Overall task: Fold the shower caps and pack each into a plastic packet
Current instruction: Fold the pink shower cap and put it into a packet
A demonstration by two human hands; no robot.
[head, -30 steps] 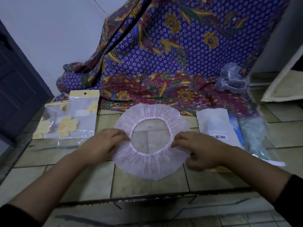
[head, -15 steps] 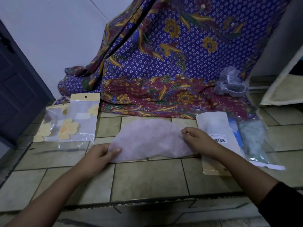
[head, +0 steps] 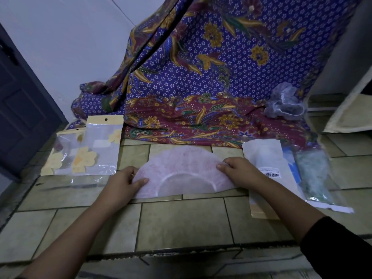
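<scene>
A pale pink shower cap lies folded in half on the tiled floor, a half-moon with its straight edge toward me. My left hand pinches its left corner, thumb on top. My right hand pinches its right corner. Packets with yellow flower prints lie to the left. A white packet with a barcode lies just right of my right hand. A crumpled translucent shower cap sits on the patterned cloth at the back right.
A purple and maroon batik cloth hangs down and spreads over the floor behind the cap. A clear bag with greenish contents lies far right. A dark door stands at the left. A floor step edge runs near me.
The cap went from an open ring to folded in half. It now lies flatter, its elastic opening showing as an arc, and both hands have moved to its two corners.
</scene>
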